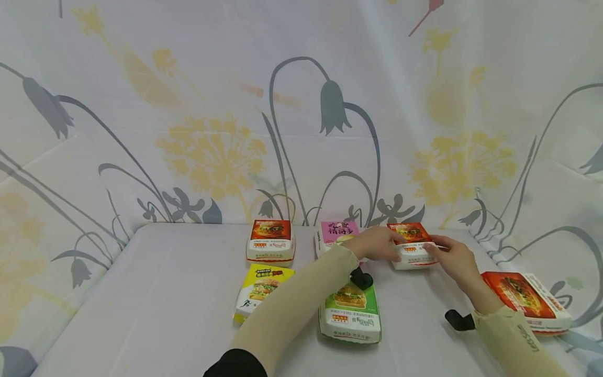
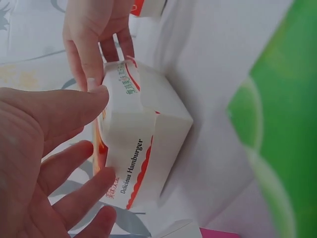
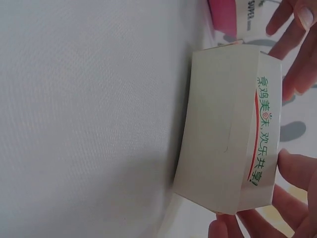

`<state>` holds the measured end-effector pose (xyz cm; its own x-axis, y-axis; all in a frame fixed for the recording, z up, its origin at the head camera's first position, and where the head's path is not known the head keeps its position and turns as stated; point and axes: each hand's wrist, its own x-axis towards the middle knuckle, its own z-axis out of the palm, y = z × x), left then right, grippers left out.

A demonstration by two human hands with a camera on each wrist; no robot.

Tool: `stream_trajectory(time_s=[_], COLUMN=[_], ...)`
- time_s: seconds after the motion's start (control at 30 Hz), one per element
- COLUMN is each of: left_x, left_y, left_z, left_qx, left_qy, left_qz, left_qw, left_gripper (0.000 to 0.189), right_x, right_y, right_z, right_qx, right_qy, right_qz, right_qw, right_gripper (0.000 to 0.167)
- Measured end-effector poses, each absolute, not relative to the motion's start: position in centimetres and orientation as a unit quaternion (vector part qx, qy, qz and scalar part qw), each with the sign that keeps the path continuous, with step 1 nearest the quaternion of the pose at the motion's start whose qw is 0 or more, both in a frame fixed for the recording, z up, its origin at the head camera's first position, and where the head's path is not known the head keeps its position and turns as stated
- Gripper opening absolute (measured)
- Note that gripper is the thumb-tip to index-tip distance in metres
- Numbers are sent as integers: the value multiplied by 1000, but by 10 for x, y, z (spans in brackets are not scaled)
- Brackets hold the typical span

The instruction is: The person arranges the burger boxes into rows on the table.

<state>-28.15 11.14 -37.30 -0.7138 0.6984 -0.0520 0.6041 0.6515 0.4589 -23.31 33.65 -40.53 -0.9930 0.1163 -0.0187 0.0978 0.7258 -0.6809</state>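
A red-and-white hamburger box (image 1: pixel 411 257) sits at the back of the white table between both hands. The left hand (image 1: pixel 377 243) is at its left side, and in the left wrist view its thumb (image 2: pixel 81 106) lies by the lid's corner with the other fingers spread loosely. At the box's right end, the right hand (image 1: pixel 454 257) pinches it, thumb (image 3: pixel 294 168) at the lid edge and fingers round the side. "Delicious Hamburger" is printed on one side of the box (image 2: pixel 131 168). The far side of the box is hidden in the wrist views.
Left of the hands stand a pink box (image 1: pixel 336 229), partly hidden by the left arm, another red hamburger box (image 1: pixel 270 243) and a yellow box (image 1: pixel 256 288). A green box (image 1: pixel 350 317) is nearer. A larger red box (image 1: pixel 523 296) lies beside the right forearm. Flowered cloth (image 1: pixel 301 157) hangs behind.
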Motion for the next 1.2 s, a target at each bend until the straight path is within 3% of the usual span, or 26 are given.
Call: stream_trajectory(time_s=[0.2,0.6,0.87,1.2], left_x=[-279,-275,-274,-273], left_y=[113,112,111,110], left_z=[-375,-374,-372,-372], left_qx=[347,335,352,349], left_qy=[904,909,901,900], left_qz=[213,203,208,215], left_qw=[133,145,144,149], left_gripper=[51,51,50,49], right_x=[-232,-216,-200,-178], right_y=[336,350,375,395], right_z=[-406,-398,-390,-375], right_qx=[-61,-34,-49,-40], right_qy=[-926,-934,-920,-936], right_qz=[371,354,388,344], right_qw=[-2,31,23,66], right_gripper=[76,66,71,64])
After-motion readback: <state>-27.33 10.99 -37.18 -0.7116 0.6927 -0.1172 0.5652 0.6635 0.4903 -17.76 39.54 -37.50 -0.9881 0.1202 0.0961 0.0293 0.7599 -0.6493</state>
